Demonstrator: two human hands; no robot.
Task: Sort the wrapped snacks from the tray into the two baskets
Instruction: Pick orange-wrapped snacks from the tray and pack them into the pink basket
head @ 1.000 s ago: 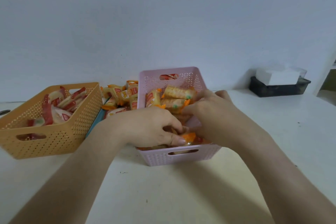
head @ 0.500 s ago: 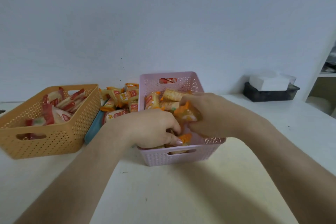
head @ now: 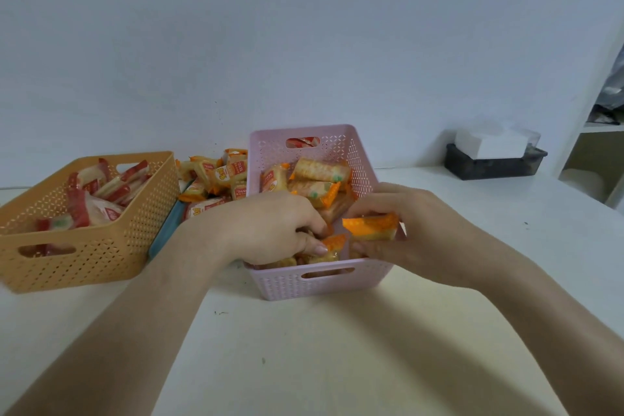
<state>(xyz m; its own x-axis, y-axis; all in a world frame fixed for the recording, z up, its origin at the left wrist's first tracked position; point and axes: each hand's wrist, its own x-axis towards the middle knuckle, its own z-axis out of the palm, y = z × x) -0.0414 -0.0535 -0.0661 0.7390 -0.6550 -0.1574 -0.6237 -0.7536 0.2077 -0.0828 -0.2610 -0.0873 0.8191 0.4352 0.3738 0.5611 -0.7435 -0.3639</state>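
Hazard: the slick wrapper may slip from the pinch and fall outside the pink basket [head: 324, 282], because the orange-wrapped snack [head: 369, 228] is held above the rim at the basket's 4 o'clock corner. Hazard: two hands working in a light basket may shift it on the table [head: 304, 348]. Right hand [head: 417, 230]: fingers curled, pinching the snack. Left hand [head: 273, 230]: fingers curled among snacks at the basket's 7 o'clock; grip cannot be determined. Unsorted snacks [head: 216, 176] lie on the tray [head: 169, 226] at 10 o'clock
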